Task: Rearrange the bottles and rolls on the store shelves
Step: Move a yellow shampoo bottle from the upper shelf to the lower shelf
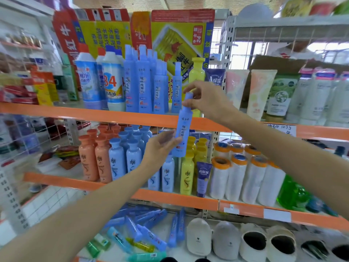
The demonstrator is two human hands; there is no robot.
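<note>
A person holds a slim blue spray bottle (182, 127) upright in front of orange-edged store shelves (105, 115). The right hand (205, 98) pinches its cap from above, and the left hand (160, 146) cups its lower body with loosely curled fingers. Matching blue bottles (145, 82) stand just behind on the upper shelf, and white rolls (243, 178) stand lower right.

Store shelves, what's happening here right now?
A person holds a slim blue spray bottle in front of the orange shelf edge. The right hand pinches its cap, and the left hand steadies its lower body. Matching blue bottles stand on the upper shelf behind it.
</note>
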